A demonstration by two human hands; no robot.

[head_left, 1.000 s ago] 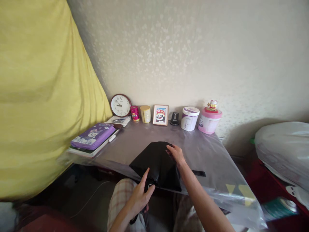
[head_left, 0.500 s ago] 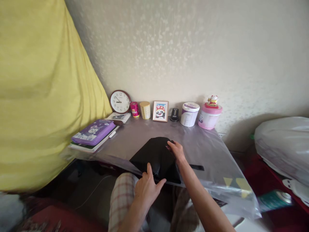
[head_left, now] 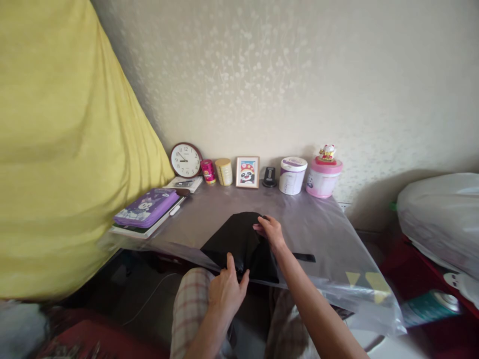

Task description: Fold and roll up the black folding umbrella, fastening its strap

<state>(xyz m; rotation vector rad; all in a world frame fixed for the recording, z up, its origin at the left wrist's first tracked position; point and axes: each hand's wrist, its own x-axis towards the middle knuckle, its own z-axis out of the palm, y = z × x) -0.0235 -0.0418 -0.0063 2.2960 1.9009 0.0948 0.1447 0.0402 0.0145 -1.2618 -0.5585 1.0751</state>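
Note:
A black, sheet-like piece of fabric point(head_left: 234, 234) lies bunched at the table's front edge, part of it drooping over that edge. Its exact kind I cannot make out. My right hand point(head_left: 272, 232) grips its upper right side, fingers bent over the fold and partly hidden. At the near edge, my left hand point(head_left: 227, 286) rests against the black fabric with index finger stretched forward and thumb apart; its other fingers are mostly hidden. Just right of my right forearm lies a flat black strip point(head_left: 305, 257); whether it joins the fabric is hidden.
Clear plastic covers the table point(head_left: 322, 224). Along the wall stand a clock point(head_left: 186, 160), two small cans, a framed panda picture point(head_left: 247, 172), a black device and two tubs. A purple case point(head_left: 146, 207) sits on books at left. A plastic-wrapped bundle point(head_left: 443, 214) is at right.
My left thumb has drawn in toward the index finger and the fabric. The right fingers have shifted slightly on the fold. The view has moved a little.

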